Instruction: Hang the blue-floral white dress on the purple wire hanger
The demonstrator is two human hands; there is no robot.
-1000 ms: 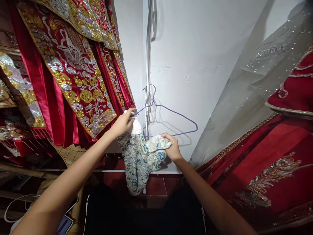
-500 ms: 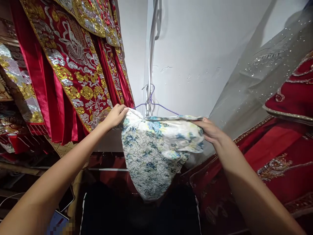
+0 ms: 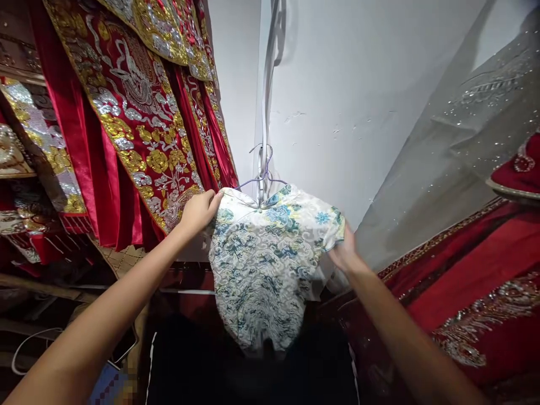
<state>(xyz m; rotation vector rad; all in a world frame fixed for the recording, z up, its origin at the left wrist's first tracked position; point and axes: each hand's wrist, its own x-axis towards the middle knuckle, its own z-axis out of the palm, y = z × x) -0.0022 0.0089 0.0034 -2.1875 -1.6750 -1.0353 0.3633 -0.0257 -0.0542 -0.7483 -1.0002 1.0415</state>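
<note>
A white short-sleeved blouse [image 3: 261,264] with blue, green and yellow flowers hangs spread out in front of me. Its neckline sits on a thin purple wire hanger [image 3: 270,169], whose hook points up beside a white strip on the wall. At the left shoulder of the blouse my left hand [image 3: 200,211] is closed on the fabric. My right hand [image 3: 346,250] is at the sleeve on the other side, partly behind the cloth; its fingers are hidden and blurred.
Red embroidered garments [image 3: 143,124] with gold and silver sequins hang at the left. On the right are a sheer sparkling cover [image 3: 459,129] and red beaded clothing [image 3: 472,270]. Behind stands a white wall [image 3: 337,73]. A wooden pole [image 3: 137,332] is low on the left.
The right shoulder of the blouse now lies over the hanger, and its sleeve hangs down. My right hand has moved lower and inward, while my left hand stays at its shoulder.
</note>
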